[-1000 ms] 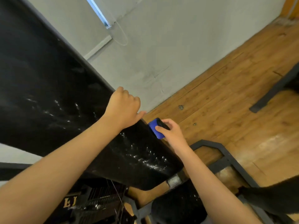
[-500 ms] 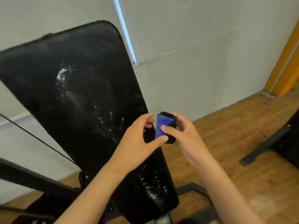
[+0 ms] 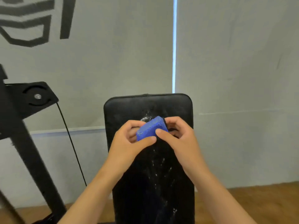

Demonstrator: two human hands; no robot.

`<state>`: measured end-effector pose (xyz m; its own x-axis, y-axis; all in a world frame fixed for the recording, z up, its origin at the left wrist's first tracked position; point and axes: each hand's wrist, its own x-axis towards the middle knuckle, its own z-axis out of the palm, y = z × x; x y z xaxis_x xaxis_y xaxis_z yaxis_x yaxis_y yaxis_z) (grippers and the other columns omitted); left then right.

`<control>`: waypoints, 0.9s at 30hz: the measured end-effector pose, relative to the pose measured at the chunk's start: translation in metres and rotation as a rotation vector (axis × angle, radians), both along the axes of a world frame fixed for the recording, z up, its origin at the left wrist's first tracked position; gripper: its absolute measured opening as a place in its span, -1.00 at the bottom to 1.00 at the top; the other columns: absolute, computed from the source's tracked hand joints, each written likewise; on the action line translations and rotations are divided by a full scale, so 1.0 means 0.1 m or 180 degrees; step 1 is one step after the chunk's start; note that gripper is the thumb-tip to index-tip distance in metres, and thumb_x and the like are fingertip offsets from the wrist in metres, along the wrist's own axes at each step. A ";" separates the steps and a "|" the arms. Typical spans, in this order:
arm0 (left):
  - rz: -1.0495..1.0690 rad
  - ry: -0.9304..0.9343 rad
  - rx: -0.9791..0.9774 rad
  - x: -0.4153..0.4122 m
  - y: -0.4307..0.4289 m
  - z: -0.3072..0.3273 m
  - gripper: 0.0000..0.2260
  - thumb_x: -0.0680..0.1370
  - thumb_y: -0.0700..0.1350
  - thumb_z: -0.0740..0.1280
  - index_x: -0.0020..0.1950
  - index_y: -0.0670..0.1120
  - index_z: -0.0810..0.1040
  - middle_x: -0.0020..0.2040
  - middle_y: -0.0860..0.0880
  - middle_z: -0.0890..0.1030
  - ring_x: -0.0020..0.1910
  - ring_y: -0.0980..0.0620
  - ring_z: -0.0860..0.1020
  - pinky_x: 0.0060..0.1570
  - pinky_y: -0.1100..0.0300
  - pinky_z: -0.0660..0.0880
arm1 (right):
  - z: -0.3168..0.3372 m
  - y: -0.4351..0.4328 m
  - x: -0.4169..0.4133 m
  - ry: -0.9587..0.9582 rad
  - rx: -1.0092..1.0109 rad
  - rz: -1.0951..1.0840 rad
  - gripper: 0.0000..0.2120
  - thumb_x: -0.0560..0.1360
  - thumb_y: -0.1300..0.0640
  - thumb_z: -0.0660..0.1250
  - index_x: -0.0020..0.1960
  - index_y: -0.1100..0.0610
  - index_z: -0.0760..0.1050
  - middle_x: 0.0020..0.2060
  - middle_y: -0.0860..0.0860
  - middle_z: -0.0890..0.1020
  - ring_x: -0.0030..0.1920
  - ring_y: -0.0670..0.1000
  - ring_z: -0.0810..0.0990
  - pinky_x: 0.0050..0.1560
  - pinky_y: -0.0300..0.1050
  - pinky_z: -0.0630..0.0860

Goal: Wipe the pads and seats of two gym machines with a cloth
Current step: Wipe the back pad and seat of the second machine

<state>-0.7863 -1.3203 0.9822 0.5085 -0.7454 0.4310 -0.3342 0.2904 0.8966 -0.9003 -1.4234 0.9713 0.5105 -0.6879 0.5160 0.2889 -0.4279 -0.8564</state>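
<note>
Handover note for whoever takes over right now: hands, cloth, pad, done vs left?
Left hand: pinching the lower left of the folded blue cloth.
Right hand: pinching its right side.
Cloth is held in front of the upper part of the black back pad, which stands upright against the wall.
Done: pad looks wet, shiny streaks down its middle.
Left: wipe this pad; the seat and the second machine are out of view.

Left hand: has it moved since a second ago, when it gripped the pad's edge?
Yes. The left hand left the back pad edge and now pinches the blue cloth before the pad's face.
</note>
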 end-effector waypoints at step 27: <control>-0.0135 -0.1456 0.2176 1.24 -0.75 1.57 -0.81 0.52 -0.04 0.41 0.05 -0.10 0.54 -0.11 -0.04 0.58 -0.17 0.03 0.57 -0.16 0.21 0.54 | 1.01 -0.89 1.13 0.1348 -0.1848 -0.1329 -0.72 0.58 0.06 0.14 -0.19 0.18 0.47 -0.35 0.08 0.56 -0.29 0.14 0.52 -0.18 0.15 0.53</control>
<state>-0.6619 -1.3954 1.1396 0.3583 -0.9330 0.0326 -0.7104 -0.2498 0.6580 -0.7876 -1.5121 1.0722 0.5031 -0.5475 0.6687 -0.2888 -0.8358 -0.4670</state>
